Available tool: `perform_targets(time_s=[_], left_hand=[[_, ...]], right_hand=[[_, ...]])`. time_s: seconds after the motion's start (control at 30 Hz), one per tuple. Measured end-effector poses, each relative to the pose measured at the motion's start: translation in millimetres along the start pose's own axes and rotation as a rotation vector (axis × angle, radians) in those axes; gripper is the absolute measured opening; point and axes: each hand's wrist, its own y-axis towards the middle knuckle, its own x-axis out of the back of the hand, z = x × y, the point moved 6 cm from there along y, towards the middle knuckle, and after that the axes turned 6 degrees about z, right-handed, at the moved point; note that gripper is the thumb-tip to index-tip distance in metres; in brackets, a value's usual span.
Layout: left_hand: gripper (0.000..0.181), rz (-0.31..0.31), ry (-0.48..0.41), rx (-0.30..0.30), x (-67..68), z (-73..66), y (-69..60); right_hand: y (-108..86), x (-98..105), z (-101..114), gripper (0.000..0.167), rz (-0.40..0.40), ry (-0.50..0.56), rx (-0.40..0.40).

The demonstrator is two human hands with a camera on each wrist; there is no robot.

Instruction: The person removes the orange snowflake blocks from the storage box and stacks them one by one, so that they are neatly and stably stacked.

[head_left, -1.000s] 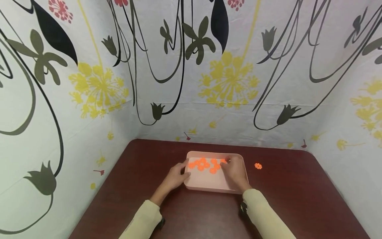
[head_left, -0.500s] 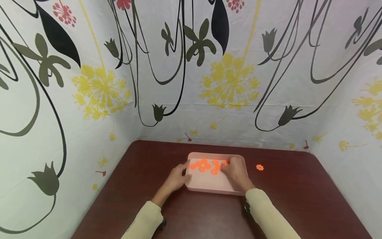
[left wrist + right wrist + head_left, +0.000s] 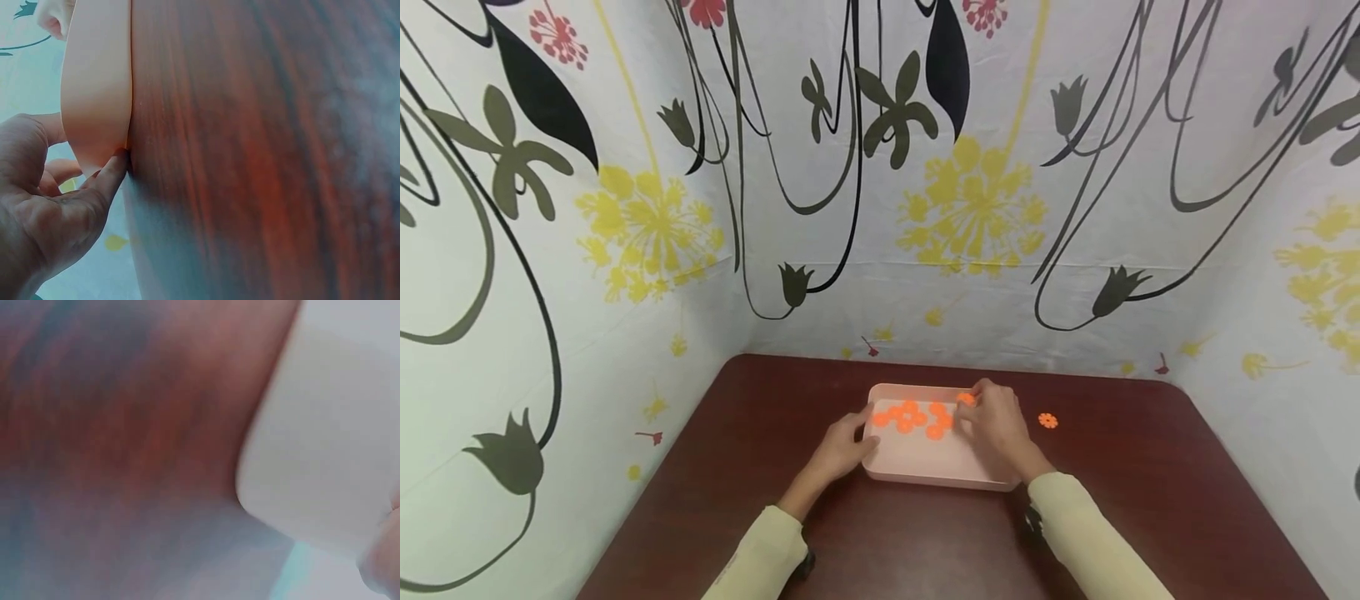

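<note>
A shallow pale pink tray [image 3: 925,467] lies on the table, with several orange flower-shaped discs [image 3: 907,417] in its far left and middle part. At its left end my left hand [image 3: 838,446] grips the tray's edge. The left wrist view shows that hand's thumb and fingers [image 3: 111,172] around the tray's corner. My right hand [image 3: 1000,417] is over the tray's far right part, pinching an orange flower-shaped disc [image 3: 966,399] between thumb and index finger. In the right wrist view, only a blurred bit of the right hand [image 3: 382,559] appears beside the tray [image 3: 319,444].
One more orange flower-shaped disc [image 3: 1048,421] lies on the dark red-brown table [image 3: 925,542], right of the tray. Behind the table and at both sides hangs a white cloth [image 3: 865,233] with printed flowers.
My right hand has risen slightly toward the tray's back wall, and the disc at its fingertips has moved with it. The left hand stays at the tray's left end.
</note>
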Motion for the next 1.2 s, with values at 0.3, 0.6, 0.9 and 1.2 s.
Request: perform_targets(time_s=[0.3, 0.6, 0.9, 1.2], left_hand=[[0.067, -0.015, 0.018, 0.004, 4.4, 3.0, -1.4], [0.069, -0.017, 0.012, -0.005, 1.6, 3.6, 0.3], [0.068, -0.016, -0.008, 0.03, 0.7, 1.9, 1.2], [0.062, -0.007, 0.022, 0.03, 4.5, 1.6, 1.1]], right_hand=[[-2.6, 40, -21, 0.038, -0.084, -0.061, -0.008], [-13.4, 75, -74, 0.038, -0.112, -0.146, -0.088], [-26.0, 81, -116, 0.039, -0.045, -0.199, -0.157], [-27.1, 74, -123, 0.039, 0.021, -0.243, -0.153]])
